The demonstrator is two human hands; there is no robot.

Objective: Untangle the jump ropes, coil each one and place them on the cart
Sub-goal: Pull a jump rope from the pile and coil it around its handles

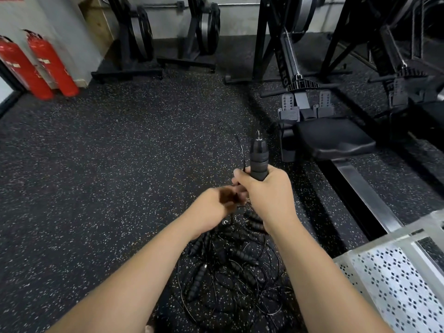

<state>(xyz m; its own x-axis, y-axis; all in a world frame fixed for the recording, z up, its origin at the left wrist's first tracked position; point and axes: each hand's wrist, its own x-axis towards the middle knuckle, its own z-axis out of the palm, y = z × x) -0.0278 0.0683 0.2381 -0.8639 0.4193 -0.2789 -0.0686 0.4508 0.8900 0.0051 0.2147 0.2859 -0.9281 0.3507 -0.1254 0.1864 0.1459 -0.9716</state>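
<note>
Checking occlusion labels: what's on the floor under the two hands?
A tangled pile of thin black jump ropes with ribbed foam handles on the speckled rubber floor. The right hand, gripping one black foam handle, and both forearms cover part of it; rope count unclear.

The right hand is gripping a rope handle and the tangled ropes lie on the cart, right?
Not quite. The head view shows the right hand gripping a handle, but the tangled ropes lie on the floor, not the cart.
</note>
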